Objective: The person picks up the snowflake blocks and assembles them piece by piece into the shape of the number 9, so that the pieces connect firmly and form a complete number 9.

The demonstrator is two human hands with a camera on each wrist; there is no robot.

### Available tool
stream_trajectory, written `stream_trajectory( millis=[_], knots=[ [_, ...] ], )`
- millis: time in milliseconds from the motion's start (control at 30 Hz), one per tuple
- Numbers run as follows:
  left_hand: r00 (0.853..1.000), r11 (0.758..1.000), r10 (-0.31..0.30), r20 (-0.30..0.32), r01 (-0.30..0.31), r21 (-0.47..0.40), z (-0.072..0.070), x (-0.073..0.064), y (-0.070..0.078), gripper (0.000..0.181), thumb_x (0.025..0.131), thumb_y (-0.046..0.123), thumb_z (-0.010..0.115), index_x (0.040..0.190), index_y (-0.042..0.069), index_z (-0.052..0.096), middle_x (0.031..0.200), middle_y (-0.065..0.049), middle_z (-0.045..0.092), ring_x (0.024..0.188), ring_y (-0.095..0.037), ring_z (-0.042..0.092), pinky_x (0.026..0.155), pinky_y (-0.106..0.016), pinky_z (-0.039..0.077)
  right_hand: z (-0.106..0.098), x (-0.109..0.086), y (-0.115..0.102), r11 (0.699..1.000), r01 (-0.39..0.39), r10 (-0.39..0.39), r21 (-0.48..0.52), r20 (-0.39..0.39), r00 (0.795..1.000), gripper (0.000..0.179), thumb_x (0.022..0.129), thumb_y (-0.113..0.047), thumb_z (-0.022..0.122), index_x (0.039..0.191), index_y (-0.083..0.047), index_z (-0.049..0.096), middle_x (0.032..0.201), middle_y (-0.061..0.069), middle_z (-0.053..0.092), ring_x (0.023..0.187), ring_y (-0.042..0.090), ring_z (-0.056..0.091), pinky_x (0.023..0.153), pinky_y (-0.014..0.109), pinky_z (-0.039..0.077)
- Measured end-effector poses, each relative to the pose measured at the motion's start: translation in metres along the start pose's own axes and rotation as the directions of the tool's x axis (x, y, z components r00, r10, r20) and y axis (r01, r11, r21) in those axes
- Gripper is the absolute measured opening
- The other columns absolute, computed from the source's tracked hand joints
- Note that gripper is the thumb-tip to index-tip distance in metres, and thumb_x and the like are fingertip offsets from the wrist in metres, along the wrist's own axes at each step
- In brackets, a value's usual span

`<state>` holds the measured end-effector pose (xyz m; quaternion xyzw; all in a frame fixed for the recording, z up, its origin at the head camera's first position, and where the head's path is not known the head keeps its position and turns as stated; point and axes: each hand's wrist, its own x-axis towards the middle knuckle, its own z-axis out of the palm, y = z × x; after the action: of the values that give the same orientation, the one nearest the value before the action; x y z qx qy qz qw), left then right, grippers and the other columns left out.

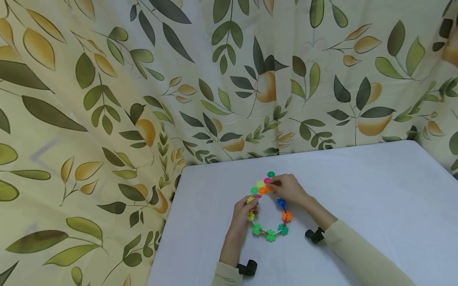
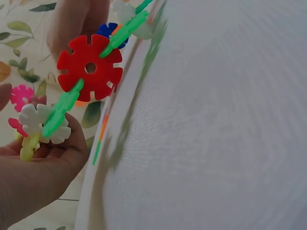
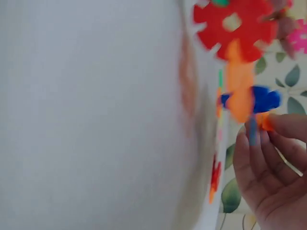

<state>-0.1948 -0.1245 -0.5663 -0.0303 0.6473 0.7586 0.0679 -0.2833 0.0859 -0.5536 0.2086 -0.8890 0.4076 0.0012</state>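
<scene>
A ring-like chain of plastic snowflake discs lies on the white table, with green discs along its near side and a blue disc at upper right. My left hand grips the chain's left side. In the left wrist view its fingers hold a white disc and a yellow disc, and a green disc links these to a red disc. My right hand is beyond the blue disc, thumb and fingertips pinching an orange disc, which the fingers partly hide.
Loose discs lie just beyond the ring, among them a green disc, a yellow disc and an orange disc. The white table meets a leaf-patterned curtain at its far and left edges. Black wrist cameras sit at both cuffs.
</scene>
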Motion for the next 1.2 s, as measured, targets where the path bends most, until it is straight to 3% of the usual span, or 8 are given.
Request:
stream_trajectory(
  millis=[200, 333, 767, 1000, 1200],
  knots=[
    [1.000, 1.000, -0.005, 0.021, 0.005, -0.020, -0.001, 0.000, -0.001, 0.043, 0.103, 0.023, 0.064, 0.129, -0.011, 0.065, 0.095, -0.005, 0.062, 0.082, -0.017, 0.056, 0.077, -0.023, 0.053, -0.004, -0.012, -0.012, 0.989, -0.028, 0.027, 0.146, 0.008, 1.000, 0.011, 0.097, -0.016, 0.075, 0.101, -0.007, 0.080, 0.085, -0.002, 0.075, 0.075, 0.017, 0.070, 0.069, 0.029, 0.059],
    [1.000, 1.000, -0.015, 0.022, 0.016, -0.025, -0.003, 0.000, -0.002, 0.041, 0.104, 0.023, 0.064, 0.129, -0.010, 0.066, 0.095, -0.004, 0.062, 0.082, -0.016, 0.056, 0.078, -0.023, 0.053, -0.005, -0.018, -0.020, 0.970, -0.057, 0.053, 0.235, 0.025, 0.998, 0.009, 0.096, -0.017, 0.076, 0.099, -0.008, 0.079, 0.080, 0.000, 0.074, 0.071, 0.024, 0.073, 0.065, 0.030, 0.060],
    [0.999, 0.996, -0.013, 0.045, 0.017, -0.082, -0.003, -0.001, -0.002, 0.038, 0.101, 0.021, 0.068, 0.127, -0.007, 0.066, 0.094, -0.007, 0.061, 0.082, -0.016, 0.059, 0.078, -0.025, 0.053, -0.006, -0.033, -0.030, 0.901, -0.083, 0.078, 0.426, 0.029, 0.997, 0.014, 0.096, -0.014, 0.076, 0.105, -0.002, 0.075, 0.085, 0.007, 0.076, 0.076, 0.031, 0.075, 0.076, 0.046, 0.063],
    [0.999, 0.996, -0.027, 0.046, 0.030, -0.078, -0.003, -0.001, 0.000, 0.031, 0.100, 0.021, 0.070, 0.123, -0.001, 0.071, 0.092, -0.006, 0.062, 0.082, -0.016, 0.059, 0.081, -0.026, 0.055, -0.006, -0.037, -0.033, 0.870, -0.089, 0.085, 0.485, 0.030, 0.996, 0.021, 0.096, -0.017, 0.077, 0.106, 0.001, 0.074, 0.083, 0.012, 0.076, 0.079, 0.040, 0.075, 0.075, 0.036, 0.063],
    [0.999, 0.995, -0.024, 0.044, 0.028, -0.096, -0.003, -0.001, 0.000, 0.030, 0.100, 0.020, 0.071, 0.122, -0.001, 0.073, 0.091, -0.004, 0.063, 0.082, -0.015, 0.059, 0.079, -0.025, 0.055, -0.006, -0.041, -0.036, 0.821, -0.110, 0.108, 0.561, 0.037, 0.994, 0.024, 0.097, -0.014, 0.076, 0.110, 0.006, 0.073, 0.089, 0.018, 0.077, 0.084, 0.046, 0.075, 0.077, 0.033, 0.062]
  ],
)
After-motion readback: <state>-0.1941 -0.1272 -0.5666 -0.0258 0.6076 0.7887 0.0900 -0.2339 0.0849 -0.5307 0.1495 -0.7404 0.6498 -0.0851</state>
